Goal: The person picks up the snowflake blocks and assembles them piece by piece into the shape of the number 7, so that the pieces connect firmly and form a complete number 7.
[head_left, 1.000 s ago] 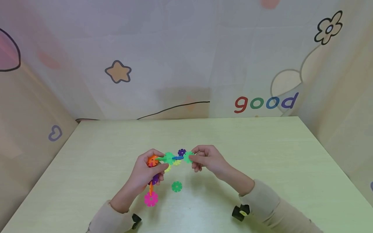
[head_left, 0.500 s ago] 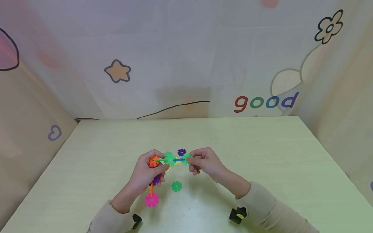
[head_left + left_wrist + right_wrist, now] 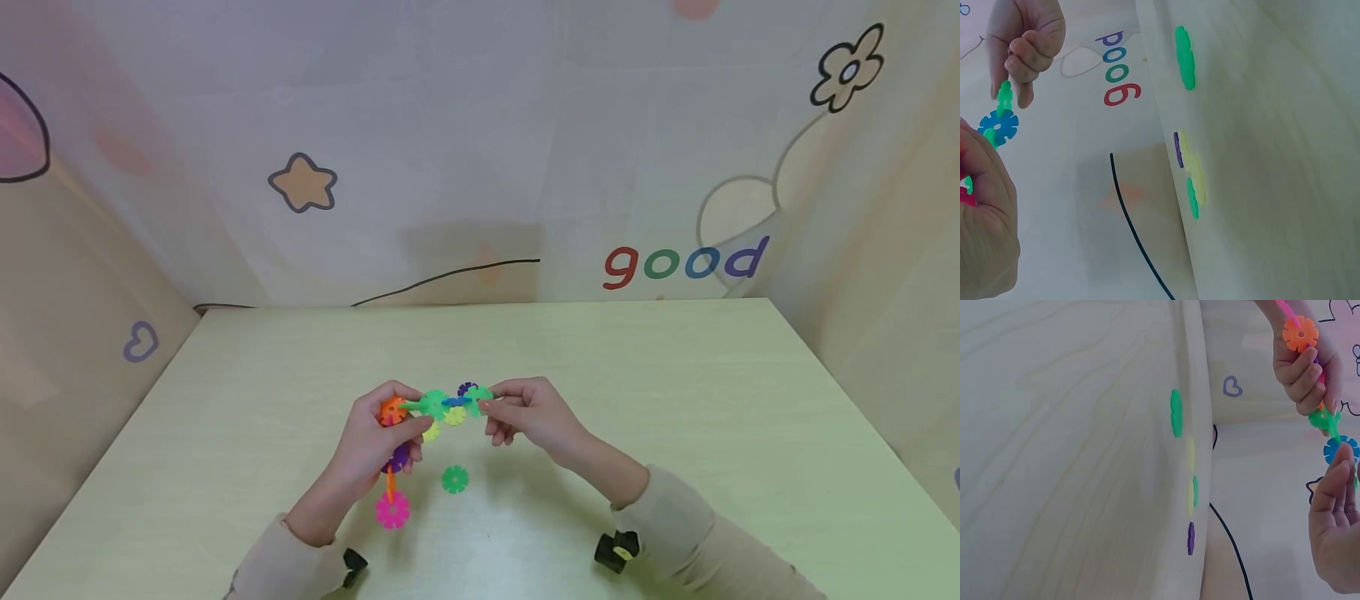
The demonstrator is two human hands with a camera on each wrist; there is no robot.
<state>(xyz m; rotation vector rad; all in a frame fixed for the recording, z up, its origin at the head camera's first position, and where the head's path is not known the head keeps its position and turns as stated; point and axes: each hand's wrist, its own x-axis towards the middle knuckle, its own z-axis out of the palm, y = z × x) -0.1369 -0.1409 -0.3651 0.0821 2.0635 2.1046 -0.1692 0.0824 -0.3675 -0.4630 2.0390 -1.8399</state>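
My left hand (image 3: 372,433) grips a chain of interlocking plastic snowflake discs, held above the table. In this chain are an orange disc (image 3: 388,410), a purple disc (image 3: 397,458) and, hanging at the bottom, a pink disc (image 3: 386,510). A green disc (image 3: 431,406) sticks out past my left fingertips, with a blue disc (image 3: 1007,132) slotted into it, seen face-on in the left wrist view. Between thumb and fingers, my right hand (image 3: 540,421) pinches another green disc (image 3: 477,395) at the chain's right end. This one meets the blue disc's edge; my fingers partly cover it.
Loose discs lie on the pale wooden table (image 3: 675,375): a green one (image 3: 447,480) nearer me, yellow ones (image 3: 454,417) and a purple one (image 3: 467,387) behind the chain. The left wrist view shows another loose green disc (image 3: 1192,199). A printed curtain (image 3: 450,108) stands behind.
Over the second, my right hand and its green disc have come slightly left, toward my left hand. Since half a second ago, the chain's right end has tipped up a little.
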